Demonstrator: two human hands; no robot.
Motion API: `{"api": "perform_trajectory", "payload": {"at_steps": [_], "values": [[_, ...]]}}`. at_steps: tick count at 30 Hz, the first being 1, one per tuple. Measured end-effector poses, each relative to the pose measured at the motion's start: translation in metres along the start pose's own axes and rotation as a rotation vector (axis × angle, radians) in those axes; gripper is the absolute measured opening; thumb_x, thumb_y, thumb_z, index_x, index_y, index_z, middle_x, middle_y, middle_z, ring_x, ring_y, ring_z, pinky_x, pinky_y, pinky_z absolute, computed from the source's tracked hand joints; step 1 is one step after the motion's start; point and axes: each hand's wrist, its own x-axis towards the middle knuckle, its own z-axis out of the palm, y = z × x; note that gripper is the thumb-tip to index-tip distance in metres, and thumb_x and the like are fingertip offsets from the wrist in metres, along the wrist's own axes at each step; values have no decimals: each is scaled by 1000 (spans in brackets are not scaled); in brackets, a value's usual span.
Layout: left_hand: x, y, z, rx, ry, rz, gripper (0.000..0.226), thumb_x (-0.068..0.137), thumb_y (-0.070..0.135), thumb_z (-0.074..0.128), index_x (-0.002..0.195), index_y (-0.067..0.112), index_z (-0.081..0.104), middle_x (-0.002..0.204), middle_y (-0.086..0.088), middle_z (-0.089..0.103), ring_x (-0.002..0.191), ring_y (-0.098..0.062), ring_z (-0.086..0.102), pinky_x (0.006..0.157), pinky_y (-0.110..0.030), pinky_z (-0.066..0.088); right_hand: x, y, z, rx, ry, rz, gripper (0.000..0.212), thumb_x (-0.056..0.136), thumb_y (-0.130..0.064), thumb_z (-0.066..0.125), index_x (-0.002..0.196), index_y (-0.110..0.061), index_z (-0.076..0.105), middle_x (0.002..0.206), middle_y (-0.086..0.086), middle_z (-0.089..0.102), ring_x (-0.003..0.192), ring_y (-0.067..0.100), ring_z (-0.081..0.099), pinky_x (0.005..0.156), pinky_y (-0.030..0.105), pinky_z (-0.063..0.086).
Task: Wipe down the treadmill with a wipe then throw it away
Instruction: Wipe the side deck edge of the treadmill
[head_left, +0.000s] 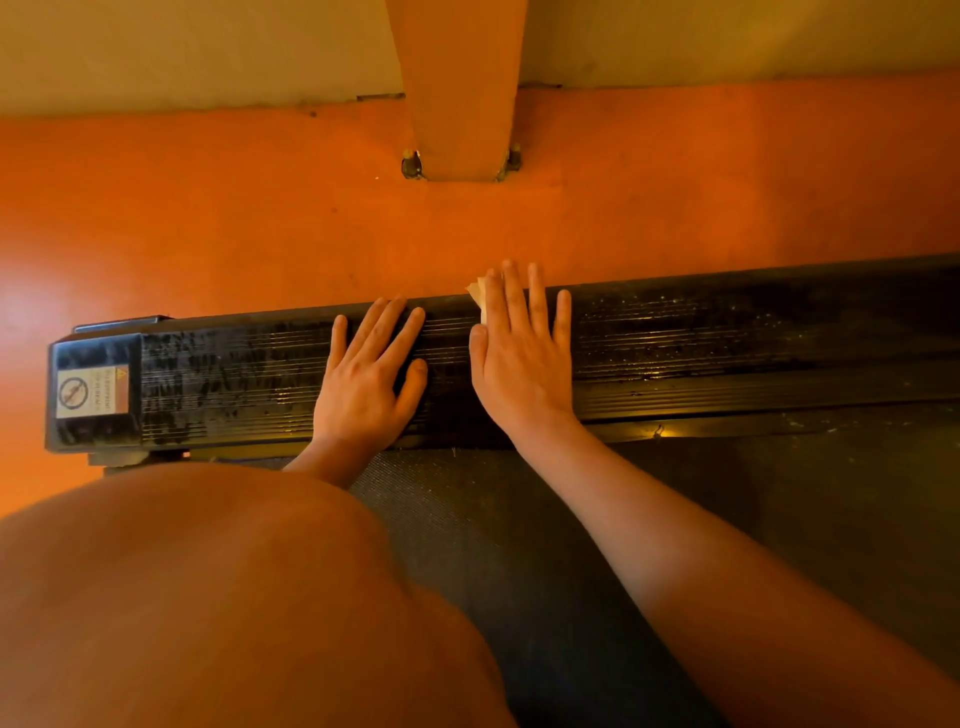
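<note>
The head view looks down on one end of the treadmill (753, 364), whose ribbed black side rail (234, 384) runs across the middle of the frame from 9 o'clock to 3 o'clock and shows shiny streaks and specks. Just left of centre, the left hand (369, 374) lies flat on the rail, fingers straight and slightly spread, holding nothing. Beside it toward 3 o'clock, close but not touching, the right hand (519, 353) also lies flat with its fingers extended, pressing the wipe (478, 297) against the rail. Only a pale corner of the wipe shows, at the far edge of the rail by the index finger and thumb. At 9 o'clock the rail ends in a glossy end cap (93, 353) bearing a warning sticker (92, 391). The dark belt (597, 545) fills the area toward 5 o'clock, and a bare knee (208, 597) fills 7 o'clock. Beyond the rail lies an orange floor (208, 208), and at 12 o'clock a post (457, 93) is bolted to it.
</note>
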Motion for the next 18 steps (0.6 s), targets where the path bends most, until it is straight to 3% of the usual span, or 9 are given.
{"api": "perform_trajectory", "payload": {"at_steps": [7,11,18], "values": [[0,0,-1,-15,-2,0,58,107,43,33,161,23,30,169,-2,22,158,-18,10,128,-53,4,-43,-5,6,-25,-56,-86,65,109,-43,24,165,-14,5,172,8,-2,159,29,-8,126,57,6],[1,0,-2,-12,0,-4,57,107,43,33,161,22,31,169,-3,22,158,-19,10,128,-52,2,1,-4,-1,-47,-48,-13,65,109,-44,19,165,-13,5,172,10,-1,158,29,-8,126,57,2],[1,1,-2,-16,-7,3,58,107,43,33,161,23,29,169,-2,21,158,-18,9,128,-52,2,-59,-1,5,-7,-67,-21,66,109,-44,24,165,-14,3,172,9,-3,158,29,-7,127,56,5]]}}
